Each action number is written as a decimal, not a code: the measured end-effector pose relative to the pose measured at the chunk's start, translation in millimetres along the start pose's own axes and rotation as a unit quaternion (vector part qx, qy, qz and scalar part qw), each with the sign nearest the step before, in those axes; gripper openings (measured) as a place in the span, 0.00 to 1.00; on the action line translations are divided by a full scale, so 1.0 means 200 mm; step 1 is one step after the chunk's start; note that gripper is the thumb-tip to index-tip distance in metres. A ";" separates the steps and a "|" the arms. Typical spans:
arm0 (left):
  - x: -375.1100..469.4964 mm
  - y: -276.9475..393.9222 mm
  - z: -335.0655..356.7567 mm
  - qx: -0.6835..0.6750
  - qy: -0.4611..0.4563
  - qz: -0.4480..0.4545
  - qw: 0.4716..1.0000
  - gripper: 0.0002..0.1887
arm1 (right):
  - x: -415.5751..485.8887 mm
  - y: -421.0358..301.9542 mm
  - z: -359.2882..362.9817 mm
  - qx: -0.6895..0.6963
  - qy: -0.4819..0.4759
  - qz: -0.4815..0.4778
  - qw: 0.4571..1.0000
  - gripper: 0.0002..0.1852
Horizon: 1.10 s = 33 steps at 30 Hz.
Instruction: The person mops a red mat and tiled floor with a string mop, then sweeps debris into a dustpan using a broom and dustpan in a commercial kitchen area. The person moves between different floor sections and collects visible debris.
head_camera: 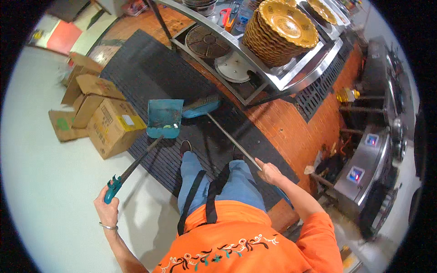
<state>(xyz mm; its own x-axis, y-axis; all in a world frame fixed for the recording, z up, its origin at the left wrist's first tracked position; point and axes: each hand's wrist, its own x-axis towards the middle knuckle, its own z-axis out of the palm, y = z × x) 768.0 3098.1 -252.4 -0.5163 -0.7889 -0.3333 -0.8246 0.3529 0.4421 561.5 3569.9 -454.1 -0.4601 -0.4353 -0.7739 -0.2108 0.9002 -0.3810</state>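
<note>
My left hand (106, 204) is closed around the teal grip of a long-handled dustpan (165, 116). The pan lies on a dark ribbed floor mat (150, 65), in front of my left foot, with a few small light and green scraps in it. In my right hand (270, 172) is the metal handle of a blue broom (202, 108). The broom's head rests on the mat just right of the pan, its bristles turned away from me and its left end close to the pan's side.
Open cardboard boxes (114, 126) stand on the left beside the mat. A metal table (283, 82) ahead on the right bears a tall stack of yellow-brown scalloped bowls (280, 37). Steel kitchen equipment (362, 170) lines the right side, near a bottle of yellow liquid (346, 95).
</note>
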 end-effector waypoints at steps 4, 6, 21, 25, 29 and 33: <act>0.38 -0.06 -0.07 -0.038 -0.044 0.055 0.997 0.24 | 0.11 -0.11 0.19 -0.057 0.056 0.132 0.988 0.26; 0.53 -0.07 -0.07 -0.035 -0.069 0.055 0.995 0.24 | 0.09 -0.10 0.28 -0.004 0.084 0.187 0.979 0.22; 0.86 0.09 0.10 -0.012 -0.175 0.148 0.973 0.20 | -0.61 -0.09 1.15 0.237 0.137 0.437 0.857 0.25; 0.81 0.18 0.17 0.013 -0.196 0.186 0.963 0.21 | -0.94 -0.11 1.38 0.307 0.111 0.437 0.838 0.25; 0.74 0.28 0.25 0.090 -0.199 0.310 0.925 0.21 | -1.28 -0.33 1.58 0.539 0.164 0.549 0.617 0.19; 0.60 0.40 0.28 0.173 -0.224 0.337 0.898 0.21 | -1.37 -0.36 1.73 0.692 0.258 0.516 0.433 0.18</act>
<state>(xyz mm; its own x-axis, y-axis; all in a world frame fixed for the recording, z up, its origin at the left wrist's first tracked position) 627.0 3060.1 -303.0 -0.9019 -0.0839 -0.4237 -0.2733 0.8705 0.4094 1001.6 3620.2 -389.7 0.1013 0.5726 -0.8135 0.8921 -0.4143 -0.1805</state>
